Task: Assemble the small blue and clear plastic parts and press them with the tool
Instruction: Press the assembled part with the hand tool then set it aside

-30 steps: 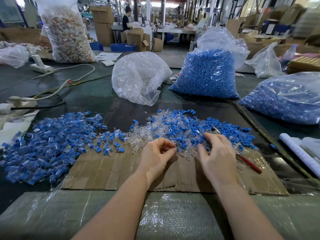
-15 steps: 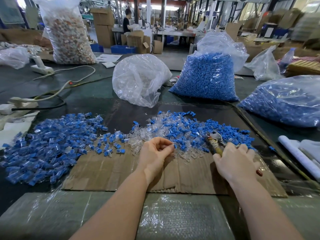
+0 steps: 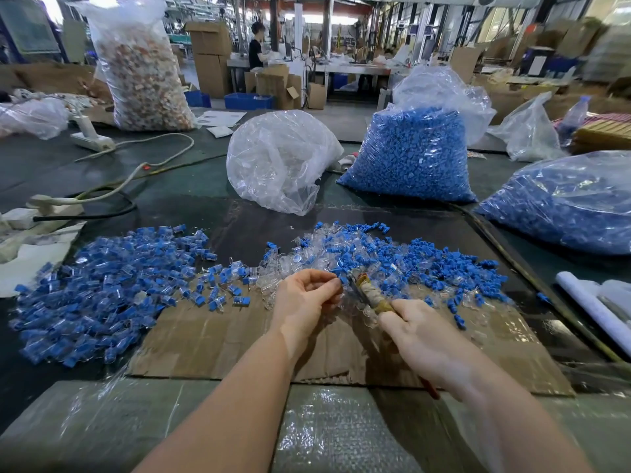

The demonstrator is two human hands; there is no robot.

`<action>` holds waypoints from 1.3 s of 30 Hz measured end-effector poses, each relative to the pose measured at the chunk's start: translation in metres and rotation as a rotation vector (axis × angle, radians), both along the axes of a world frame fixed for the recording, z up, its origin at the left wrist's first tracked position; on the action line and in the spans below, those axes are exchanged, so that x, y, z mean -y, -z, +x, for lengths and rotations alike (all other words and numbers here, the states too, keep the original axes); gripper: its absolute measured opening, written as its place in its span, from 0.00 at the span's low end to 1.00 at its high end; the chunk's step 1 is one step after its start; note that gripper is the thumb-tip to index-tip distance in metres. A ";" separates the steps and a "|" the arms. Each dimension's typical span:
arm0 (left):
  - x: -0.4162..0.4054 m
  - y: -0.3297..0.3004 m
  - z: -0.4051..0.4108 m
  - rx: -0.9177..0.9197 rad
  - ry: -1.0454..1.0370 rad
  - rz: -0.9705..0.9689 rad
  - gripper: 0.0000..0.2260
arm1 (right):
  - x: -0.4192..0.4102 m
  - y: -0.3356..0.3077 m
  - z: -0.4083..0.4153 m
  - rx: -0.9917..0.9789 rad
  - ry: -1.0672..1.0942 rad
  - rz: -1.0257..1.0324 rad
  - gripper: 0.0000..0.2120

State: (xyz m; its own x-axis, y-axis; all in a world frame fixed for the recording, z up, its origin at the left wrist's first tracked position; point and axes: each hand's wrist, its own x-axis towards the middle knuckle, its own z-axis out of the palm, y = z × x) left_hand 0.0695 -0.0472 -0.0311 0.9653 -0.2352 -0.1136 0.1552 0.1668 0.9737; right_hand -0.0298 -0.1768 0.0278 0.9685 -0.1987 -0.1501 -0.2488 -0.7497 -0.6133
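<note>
- My left hand (image 3: 309,295) is curled, fingertips pinched together at the near edge of the loose pile (image 3: 392,264); I take it that a small part sits between them, but it is too blurred to make out.
- My right hand (image 3: 418,331) grips the tool (image 3: 367,290) by its handle, with the metal tip pointing up and left, just beside my left fingertips.
- Both hands hover over the cardboard (image 3: 218,339) laid on the table (image 3: 205,186).
- The loose pile, blue and clear parts mixed, lies right behind my hands; a pile (image 3: 102,288) that looks already assembled lies well to my left.
- Beyond them stand a clear bag (image 3: 280,158) and a bag of blue parts (image 3: 409,155), with another blue bag (image 3: 566,206) off to the right.
- Risks, as I judge them:
  - The tip is very close to my fingers, so a careless squeeze could nip skin.
  - If the two halves are not seated square, pressing could crack the clear shell or jam it crooked.
  - A light pinch could let the part spring off into the loose pile.
</note>
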 end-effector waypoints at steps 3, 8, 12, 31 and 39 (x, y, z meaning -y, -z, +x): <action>0.002 0.000 0.000 0.020 -0.011 0.001 0.04 | -0.002 -0.005 -0.002 -0.020 -0.031 0.015 0.14; 0.004 -0.001 0.001 0.030 -0.029 0.005 0.04 | -0.002 -0.011 -0.003 -0.023 -0.074 0.064 0.13; 0.004 -0.001 0.000 0.013 -0.035 -0.007 0.04 | -0.003 -0.015 -0.006 -0.041 -0.117 0.057 0.11; 0.002 0.003 0.002 0.012 -0.077 -0.065 0.04 | -0.008 -0.018 -0.004 -0.048 -0.137 -0.003 0.09; 0.002 0.000 -0.001 0.013 -0.066 -0.058 0.05 | -0.008 -0.008 0.001 -0.029 -0.150 -0.110 0.11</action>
